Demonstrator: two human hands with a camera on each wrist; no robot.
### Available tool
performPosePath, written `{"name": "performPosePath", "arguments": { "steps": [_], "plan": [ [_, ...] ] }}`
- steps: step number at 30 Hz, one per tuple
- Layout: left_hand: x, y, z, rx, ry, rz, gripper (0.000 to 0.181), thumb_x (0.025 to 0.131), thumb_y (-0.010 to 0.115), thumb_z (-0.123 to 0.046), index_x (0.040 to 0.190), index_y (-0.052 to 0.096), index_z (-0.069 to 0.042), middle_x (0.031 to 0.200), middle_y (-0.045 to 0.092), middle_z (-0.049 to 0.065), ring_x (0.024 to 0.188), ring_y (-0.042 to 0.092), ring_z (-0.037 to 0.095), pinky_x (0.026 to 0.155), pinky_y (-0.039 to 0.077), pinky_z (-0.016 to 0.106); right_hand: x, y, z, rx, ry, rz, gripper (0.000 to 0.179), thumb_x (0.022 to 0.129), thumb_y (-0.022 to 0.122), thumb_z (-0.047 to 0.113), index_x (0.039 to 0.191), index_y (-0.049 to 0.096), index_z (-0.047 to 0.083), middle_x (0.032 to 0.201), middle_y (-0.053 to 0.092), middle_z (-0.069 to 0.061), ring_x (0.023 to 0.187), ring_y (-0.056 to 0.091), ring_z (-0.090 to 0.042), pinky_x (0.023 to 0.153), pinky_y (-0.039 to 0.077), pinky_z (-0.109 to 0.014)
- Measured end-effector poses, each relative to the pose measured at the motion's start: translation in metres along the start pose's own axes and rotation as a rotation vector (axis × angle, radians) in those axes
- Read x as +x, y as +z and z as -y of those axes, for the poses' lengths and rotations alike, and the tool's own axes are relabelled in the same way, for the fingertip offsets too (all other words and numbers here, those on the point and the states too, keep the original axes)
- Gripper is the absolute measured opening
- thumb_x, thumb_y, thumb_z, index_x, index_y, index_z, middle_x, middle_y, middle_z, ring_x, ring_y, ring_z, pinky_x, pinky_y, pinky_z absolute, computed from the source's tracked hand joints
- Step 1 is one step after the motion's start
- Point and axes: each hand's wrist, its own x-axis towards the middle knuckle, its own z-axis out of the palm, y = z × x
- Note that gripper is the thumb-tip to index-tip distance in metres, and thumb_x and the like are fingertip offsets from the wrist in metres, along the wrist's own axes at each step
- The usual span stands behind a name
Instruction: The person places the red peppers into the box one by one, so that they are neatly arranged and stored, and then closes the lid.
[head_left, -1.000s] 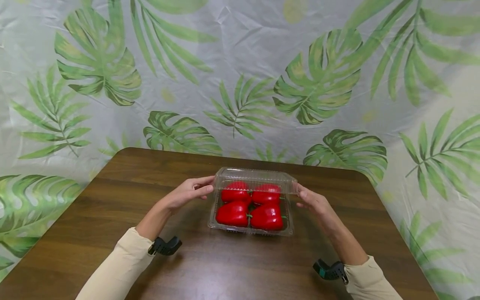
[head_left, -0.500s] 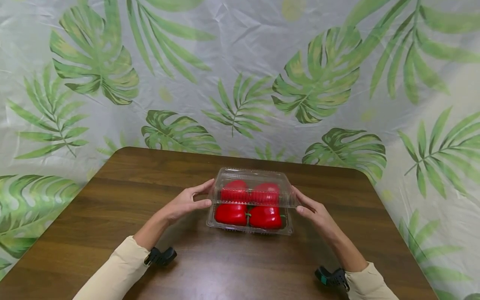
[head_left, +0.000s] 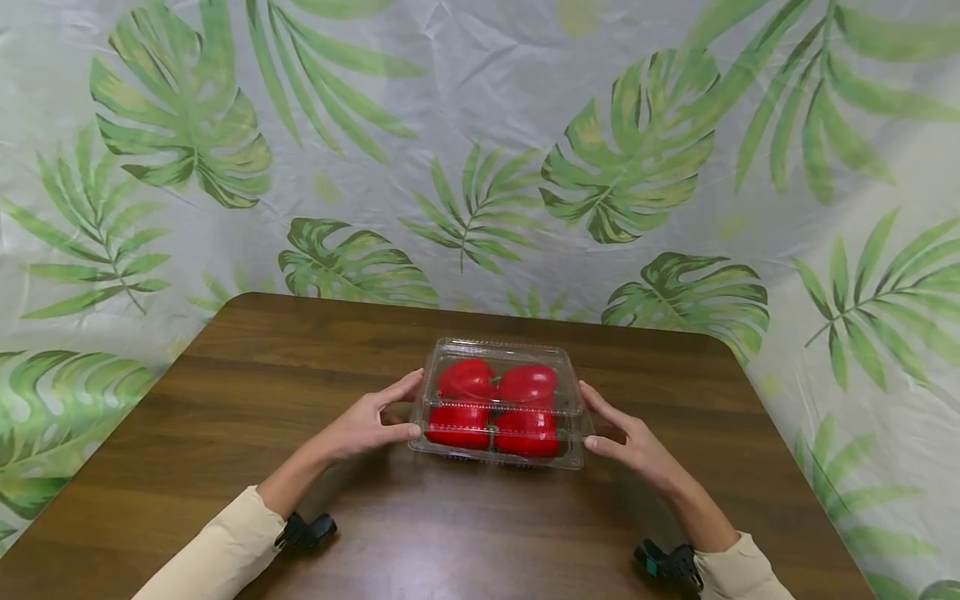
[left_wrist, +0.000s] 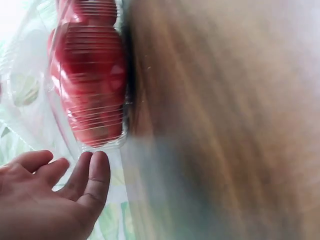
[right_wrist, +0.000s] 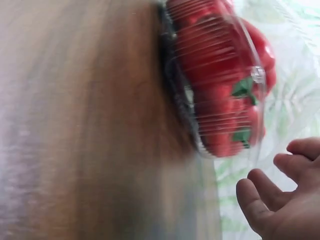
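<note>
A clear plastic clamshell container (head_left: 498,461) sits on the table with several red bell peppers (head_left: 465,380) inside. Its ribbed lid (head_left: 558,357) lies low over them, its front edge a little above the tray's front rim. At the left side of the lid my left hand (head_left: 371,422) has thumb and forefinger spread, tips at the lid's edge. My right hand (head_left: 637,446) mirrors it on the right, thumb near the front corner. Both wrist views show loosely extended fingers (left_wrist: 99,172) beside the container; green stems (right_wrist: 243,86) show in the right one.
A dark brown wooden table (head_left: 450,542) spreads around the container, with rounded far corners. Behind it hangs a pale cloth (head_left: 480,83) printed with green leaves. Black wrist devices (head_left: 306,531) sit on both forearms, below cream sleeves.
The lid has swung down and forward from a raised tilt to lie over the peppers. Both hands have come down and nearer with it. The tray has stayed in nearly the same place.
</note>
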Motion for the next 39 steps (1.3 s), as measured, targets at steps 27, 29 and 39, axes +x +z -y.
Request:
{"name": "performPosePath", "arguments": {
  "steps": [27, 29, 39],
  "plan": [
    [-0.011, 0.024, -0.001, -0.167, -0.193, -0.056, 0.062, 0.097, 0.062, -0.02, 0.147, 0.035, 0.004, 0.12, 0.064, 0.025, 0.094, 0.068, 0.023, 0.075, 0.059, 0.032, -0.004, 0.026, 0.003, 0.081, 0.3, -0.066, 0.07, 0.093, 0.068, 0.023, 0.149, 0.036, -0.004, 0.129, 0.063, -0.025, 0.109, 0.067, -0.03, 0.082, 0.059, -0.037],
    [-0.011, 0.028, -0.005, -0.233, -0.254, -0.083, 0.049, 0.096, 0.062, -0.02, 0.134, 0.047, 0.008, 0.101, 0.07, 0.016, 0.082, 0.067, 0.016, 0.072, 0.058, 0.031, -0.005, 0.027, 0.007, 0.197, 0.368, -0.051, 0.063, 0.095, 0.066, 0.022, 0.144, 0.039, -0.007, 0.109, 0.07, -0.02, 0.091, 0.07, -0.021, 0.071, 0.059, -0.031],
    [-0.014, 0.039, -0.008, -0.378, -0.298, -0.145, 0.026, 0.094, 0.059, -0.012, 0.113, 0.055, 0.005, 0.083, 0.074, -0.002, 0.067, 0.061, 0.011, 0.066, 0.055, 0.025, -0.007, 0.032, 0.008, 0.448, 0.428, -0.039, 0.062, 0.098, 0.061, 0.02, 0.146, 0.031, -0.006, 0.089, 0.075, 0.009, 0.065, 0.061, -0.004, 0.057, 0.052, -0.018]
  ]
}}
